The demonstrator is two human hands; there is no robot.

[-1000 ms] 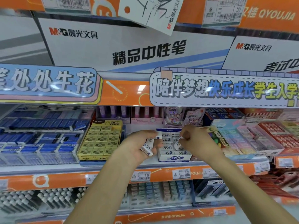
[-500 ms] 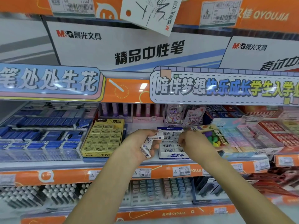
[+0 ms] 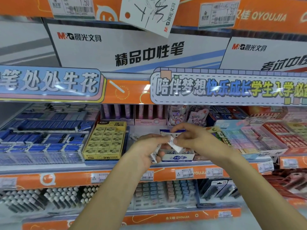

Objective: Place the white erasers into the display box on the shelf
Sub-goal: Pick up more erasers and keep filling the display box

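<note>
White eraser [image 3: 174, 144] now between both hands

yellow eraser box [image 3: 105, 141], blue pen trays [image 3: 41, 140], orange price strip [image 3: 66, 178]

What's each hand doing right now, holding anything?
Left hand: closed around several white erasers.
Right hand: pinching one white eraser over the display box.
</note>
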